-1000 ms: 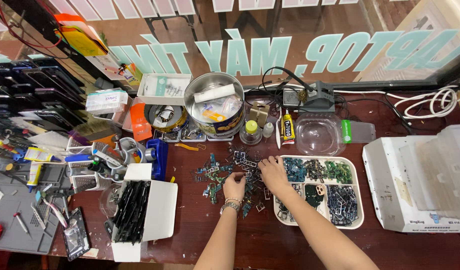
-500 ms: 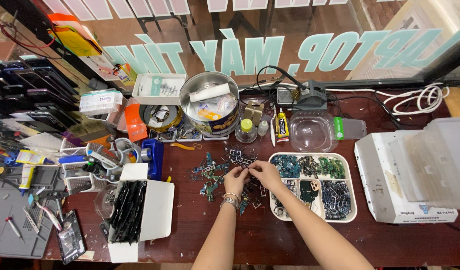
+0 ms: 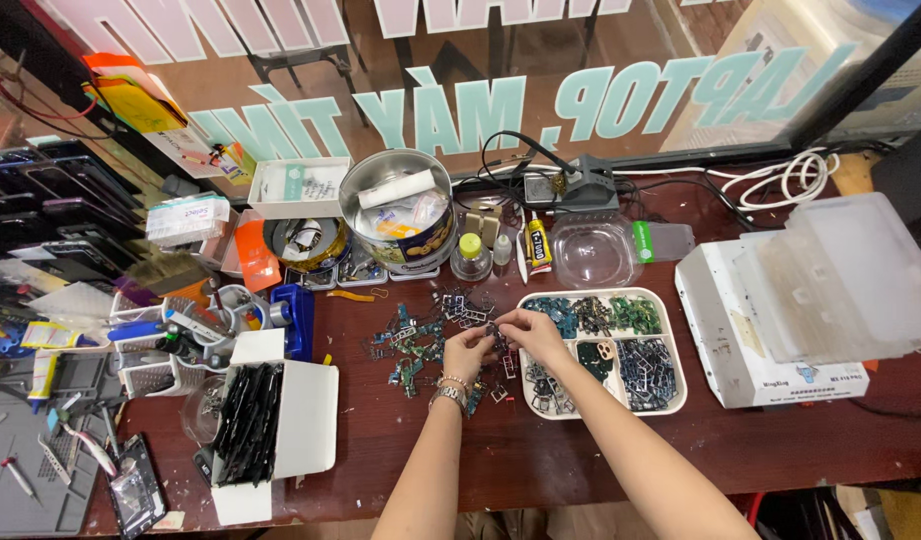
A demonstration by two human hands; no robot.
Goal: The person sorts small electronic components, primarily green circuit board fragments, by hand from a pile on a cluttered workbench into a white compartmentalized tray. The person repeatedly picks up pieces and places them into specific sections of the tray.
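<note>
My left hand [image 3: 467,353] and my right hand [image 3: 529,333] meet over a dark wooden desk, fingertips together on one small dark electronic part [image 3: 496,331]. A bracelet sits on the left wrist. Just left of the hands lies a loose pile of small green and black parts [image 3: 416,340]. Right of them is a white divided tray [image 3: 673,398] with sorted parts in several compartments; my right hand reaches over its left edge.
A round metal tin [image 3: 400,215], glue bottles [image 3: 470,257], a clear bowl [image 3: 591,255] and a soldering stand [image 3: 587,185] line the back. An open white box of black strips [image 3: 310,420] sits front left; a white box with clear lid [image 3: 780,300] lies right.
The view has shifted slightly. Both hands have drawn closer together, and the fingertips now meet on a small part beside the tray.
</note>
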